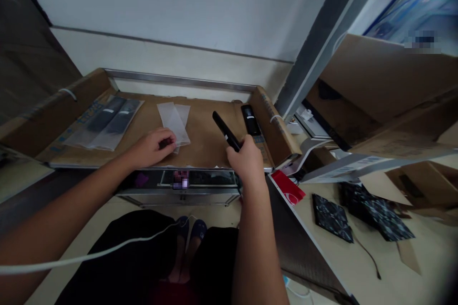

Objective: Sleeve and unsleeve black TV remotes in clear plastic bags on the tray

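Note:
My right hand point(246, 155) grips the near end of a slim black device point(224, 128) with a small white label, tilted up above the cardboard-lined work surface. To its right, a similar black device point(251, 120) with a white label lies by the side wall. My left hand point(157, 145) rests with curled fingers just beside two overlapping clear plastic bags point(175, 121); nothing shows in its fingers. Farther left lie clear bags point(110, 124) with dark, white-labelled items inside.
Cardboard side walls point(274, 121) flank the work surface point(203, 128). Below its front edge is a shelf with a lit phone-like screen point(181, 179). A large open cardboard box point(386, 90) stands at right, above dark patterned packages point(332, 217) on the floor. A white cable point(107, 247) crosses my lap.

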Demonstrator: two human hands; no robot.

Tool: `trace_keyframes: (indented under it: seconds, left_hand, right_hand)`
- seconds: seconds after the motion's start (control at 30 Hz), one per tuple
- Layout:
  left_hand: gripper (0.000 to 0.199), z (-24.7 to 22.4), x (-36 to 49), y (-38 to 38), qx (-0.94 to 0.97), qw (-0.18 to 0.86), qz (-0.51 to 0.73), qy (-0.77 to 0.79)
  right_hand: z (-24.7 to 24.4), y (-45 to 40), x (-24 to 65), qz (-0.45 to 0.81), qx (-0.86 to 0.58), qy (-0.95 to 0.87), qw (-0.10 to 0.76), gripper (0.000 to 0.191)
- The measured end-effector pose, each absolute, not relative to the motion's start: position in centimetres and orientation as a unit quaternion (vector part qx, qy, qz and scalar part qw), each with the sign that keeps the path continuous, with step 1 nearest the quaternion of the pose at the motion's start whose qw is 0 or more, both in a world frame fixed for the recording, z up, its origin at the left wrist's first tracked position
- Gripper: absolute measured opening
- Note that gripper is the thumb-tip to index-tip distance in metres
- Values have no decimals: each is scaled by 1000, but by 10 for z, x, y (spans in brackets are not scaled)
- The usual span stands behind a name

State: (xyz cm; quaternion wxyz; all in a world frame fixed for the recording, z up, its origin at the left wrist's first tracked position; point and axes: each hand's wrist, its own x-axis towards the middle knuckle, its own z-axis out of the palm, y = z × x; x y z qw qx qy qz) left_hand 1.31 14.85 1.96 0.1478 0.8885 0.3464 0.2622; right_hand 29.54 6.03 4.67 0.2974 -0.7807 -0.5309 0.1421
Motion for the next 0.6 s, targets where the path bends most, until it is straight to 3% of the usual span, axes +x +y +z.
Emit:
trace_keyframes:
  seconds: [0.17,0.33,0.6]
  left_hand:
    - [16,22,16,146,868,141,294,375]
    - [12,34,55,129,809,108,377,438]
    - [11,12,97,112,779,97,400,473]
  right_hand:
    - [35,17,285,287,-634,-523,493,34]
    - [38,9,292,332,-587,-593,440,43]
    - [47,-1,320,295,-650,-621,325,41]
